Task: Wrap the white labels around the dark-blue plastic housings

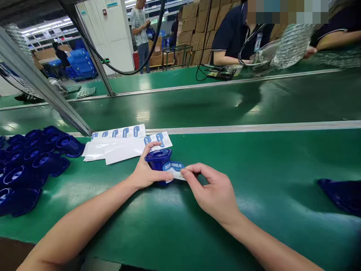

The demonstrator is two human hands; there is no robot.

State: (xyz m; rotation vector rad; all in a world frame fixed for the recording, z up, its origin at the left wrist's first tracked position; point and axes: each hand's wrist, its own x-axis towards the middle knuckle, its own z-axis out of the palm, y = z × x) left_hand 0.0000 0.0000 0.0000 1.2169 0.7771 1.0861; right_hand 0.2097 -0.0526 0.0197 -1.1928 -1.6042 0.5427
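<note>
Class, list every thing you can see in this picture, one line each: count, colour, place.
blue housing: one, blue, bench centre, in left grip
label: one, white and blue, on housing's side
label sheets: several, white and blue, behind housing
housing pile: many, blue, far left
bench: one, green, foreground
conveyor belt: one, dark green, beyond bench
cardboard boxes: many, brown, background
co-worker: one, dark shirt, across belt
left hand: one, gripping housing
right hand: one, pinching label

Glossy blue plastic cap (158, 158); paper label (175, 170).
</note>
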